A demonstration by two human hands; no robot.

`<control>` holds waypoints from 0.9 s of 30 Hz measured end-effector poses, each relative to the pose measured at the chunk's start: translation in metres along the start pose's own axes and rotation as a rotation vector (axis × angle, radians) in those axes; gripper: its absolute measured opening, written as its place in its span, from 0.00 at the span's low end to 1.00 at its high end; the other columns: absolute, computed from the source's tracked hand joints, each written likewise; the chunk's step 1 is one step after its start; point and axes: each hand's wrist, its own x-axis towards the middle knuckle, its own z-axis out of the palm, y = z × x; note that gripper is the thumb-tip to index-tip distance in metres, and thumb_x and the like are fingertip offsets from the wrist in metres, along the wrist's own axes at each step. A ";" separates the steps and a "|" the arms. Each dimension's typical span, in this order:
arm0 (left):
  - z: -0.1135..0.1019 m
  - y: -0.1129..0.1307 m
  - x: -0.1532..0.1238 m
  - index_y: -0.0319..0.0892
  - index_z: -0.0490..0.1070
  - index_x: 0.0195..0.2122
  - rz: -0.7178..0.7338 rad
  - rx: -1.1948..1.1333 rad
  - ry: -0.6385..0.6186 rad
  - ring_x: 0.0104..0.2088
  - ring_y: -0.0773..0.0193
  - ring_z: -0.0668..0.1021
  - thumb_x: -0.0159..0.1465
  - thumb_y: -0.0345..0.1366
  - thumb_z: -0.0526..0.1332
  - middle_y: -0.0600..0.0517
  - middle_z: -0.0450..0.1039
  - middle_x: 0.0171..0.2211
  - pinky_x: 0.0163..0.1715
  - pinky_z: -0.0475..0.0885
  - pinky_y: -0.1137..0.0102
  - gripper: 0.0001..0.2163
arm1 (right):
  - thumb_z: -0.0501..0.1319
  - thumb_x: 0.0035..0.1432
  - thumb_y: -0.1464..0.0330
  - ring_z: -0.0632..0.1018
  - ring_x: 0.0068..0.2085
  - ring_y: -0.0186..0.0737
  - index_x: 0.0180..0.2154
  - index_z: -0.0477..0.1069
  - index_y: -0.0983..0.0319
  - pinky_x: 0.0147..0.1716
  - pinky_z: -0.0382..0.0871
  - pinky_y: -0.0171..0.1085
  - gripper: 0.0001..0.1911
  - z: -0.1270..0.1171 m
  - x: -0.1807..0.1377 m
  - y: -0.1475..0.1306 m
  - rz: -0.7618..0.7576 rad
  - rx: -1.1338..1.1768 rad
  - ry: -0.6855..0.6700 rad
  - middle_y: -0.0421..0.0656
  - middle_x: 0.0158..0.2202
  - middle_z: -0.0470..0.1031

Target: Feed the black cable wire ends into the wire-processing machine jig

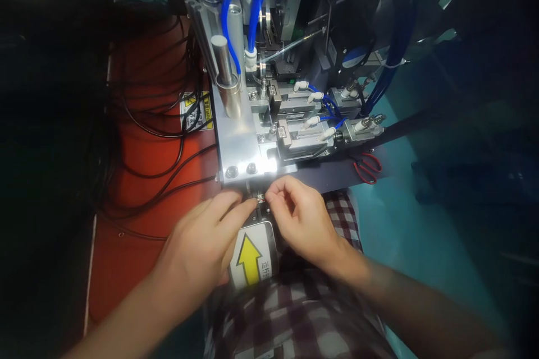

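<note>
Left hand (206, 230) and right hand (303, 216) meet just off the plate's (236, 140) near edge; small part (261, 198) between their fingertips; fingers curled inward, can't tell which pinch it; arrow label (251, 252) nearer the body; red-handled tool (368, 169) beyond plate's right side.

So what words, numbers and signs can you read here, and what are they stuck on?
"运行", beside a yellow arrow, on the white sign; the next character is cut off.
"WARN…", apparently, sideways on the yellow strip of the warning label on the red panel; its other writing is too small or covered by cables.
Tiny marks on the metal blocks: too small to read.
</note>
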 end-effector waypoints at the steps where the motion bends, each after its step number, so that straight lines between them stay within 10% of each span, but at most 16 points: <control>1: 0.000 0.000 -0.001 0.39 0.67 0.55 0.004 -0.003 0.002 0.39 0.57 0.77 0.63 0.26 0.53 0.45 0.71 0.45 0.33 0.73 0.67 0.19 | 0.56 0.62 0.69 0.70 0.27 0.34 0.30 0.67 0.60 0.29 0.62 0.34 0.07 0.001 0.001 0.001 0.061 0.060 -0.015 0.37 0.25 0.70; 8: -0.002 -0.002 -0.001 0.40 0.66 0.56 0.034 0.017 -0.017 0.39 0.59 0.77 0.64 0.27 0.53 0.45 0.70 0.45 0.34 0.74 0.68 0.19 | 0.58 0.59 0.68 0.66 0.23 0.31 0.29 0.67 0.62 0.23 0.60 0.32 0.07 -0.002 0.010 0.004 0.442 0.416 -0.244 0.35 0.22 0.66; 16: -0.003 0.001 0.003 0.39 0.68 0.53 0.026 0.038 0.022 0.37 0.60 0.77 0.66 0.26 0.53 0.46 0.72 0.42 0.33 0.73 0.69 0.15 | 0.59 0.63 0.68 0.75 0.30 0.37 0.36 0.73 0.61 0.32 0.65 0.36 0.05 -0.012 0.003 -0.010 -0.118 -0.101 0.014 0.41 0.29 0.76; 27: -0.004 0.001 0.005 0.40 0.69 0.52 0.024 0.043 0.028 0.37 0.60 0.78 0.67 0.27 0.52 0.46 0.72 0.43 0.31 0.73 0.70 0.14 | 0.56 0.64 0.70 0.74 0.28 0.37 0.33 0.71 0.61 0.31 0.61 0.37 0.08 -0.011 0.006 -0.006 -0.182 -0.282 -0.055 0.42 0.30 0.78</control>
